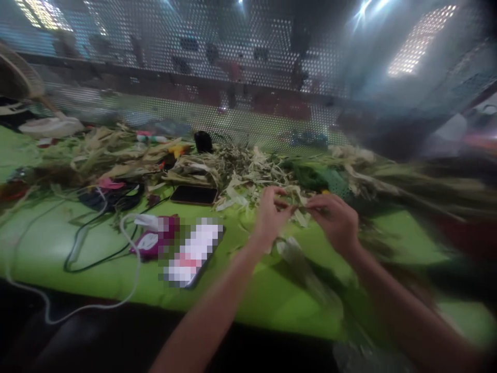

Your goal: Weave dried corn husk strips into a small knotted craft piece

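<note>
My left hand (272, 215) and my right hand (334, 216) meet over the green table (248, 305), slightly right of centre. Between their fingertips is a pale dried husk strip (297, 196), which both hands pinch. Its exact shape is blurred. Below my hands lies a longer pale husk leaf (306, 269), stretching toward the table's front edge. Just beyond the fingers spreads a heap of shredded dry husk (252, 168). A dark green bundle (310, 177) sits behind my right hand.
A phone with a lit, pixelated screen (196, 251) lies left of my forearm, beside a purple tissue pack (157, 241). A dark phone (194, 195) rests behind them. A white cable (137, 274) loops over the front edge. Perforated metal mesh (233, 114) stands behind the table.
</note>
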{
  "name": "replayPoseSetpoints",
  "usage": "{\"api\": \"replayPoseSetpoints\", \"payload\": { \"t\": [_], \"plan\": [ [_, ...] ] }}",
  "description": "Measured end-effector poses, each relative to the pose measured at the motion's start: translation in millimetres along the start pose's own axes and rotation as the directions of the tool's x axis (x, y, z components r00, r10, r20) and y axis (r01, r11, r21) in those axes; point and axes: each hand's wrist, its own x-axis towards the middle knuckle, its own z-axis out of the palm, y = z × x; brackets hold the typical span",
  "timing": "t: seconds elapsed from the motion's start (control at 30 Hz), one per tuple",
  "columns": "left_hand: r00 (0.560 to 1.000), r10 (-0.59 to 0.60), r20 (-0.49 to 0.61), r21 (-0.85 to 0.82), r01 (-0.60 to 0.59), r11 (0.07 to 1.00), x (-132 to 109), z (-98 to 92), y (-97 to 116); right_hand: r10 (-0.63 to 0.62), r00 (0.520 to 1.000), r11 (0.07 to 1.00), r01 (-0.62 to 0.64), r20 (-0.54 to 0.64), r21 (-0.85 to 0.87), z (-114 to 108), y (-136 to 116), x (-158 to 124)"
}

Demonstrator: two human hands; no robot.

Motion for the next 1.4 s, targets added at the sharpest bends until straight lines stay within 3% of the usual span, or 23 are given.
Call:
{"api": "replayPoseSetpoints", "payload": {
  "t": [0.07,0.13,0.23,0.37,0.73,1.03,1.23,1.4],
  "plan": [
    [0.982,-0.180,0.052,-0.030,0.182,0.983,-0.6,1.2,-1.6,-0.059,0.998,0.997,0.058,-0.004,-0.055,-0.6,5.6,-5.5],
    [0.946,-0.270,0.179,-0.082,0.288,0.954,-1.0,3.4,-5.7,-0.099,0.994,0.989,0.104,0.044,-0.102,1.9,11.0,-11.8],
    [0.933,-0.293,0.208,-0.126,0.322,0.938,0.3,6.0,-13.6,-0.196,0.970,0.972,0.212,0.141,-0.106,9.0,15.2,-18.7],
    [0.934,-0.319,0.159,-0.116,0.339,0.934,3.7,4.7,-19.5,-0.278,0.955,0.953,0.287,0.099,-0.095,13.6,13.6,-17.5],
    [0.939,-0.255,0.233,-0.217,0.305,0.927,4.5,2.4,-15.5,-0.056,0.993,0.997,0.050,0.105,0.054,9.8,16.8,-8.0],
    [0.923,-0.270,0.276,-0.245,0.339,0.908,1.0,5.9,-16.9,0.220,0.971,0.966,-0.230,0.089,0.120,11.1,8.1,-12.6],
    [0.920,-0.265,0.288,-0.240,0.337,0.910,3.5,6.2,-22.2,0.219,0.973,0.957,-0.230,0.077,0.179,12.0,10.9,-11.5],
    [0.916,-0.324,0.235,-0.370,0.393,0.842,3.1,6.7,-22.3,0.100,0.986,0.975,-0.123,0.133,0.184,9.8,16.1,-8.4]
  ]
}}
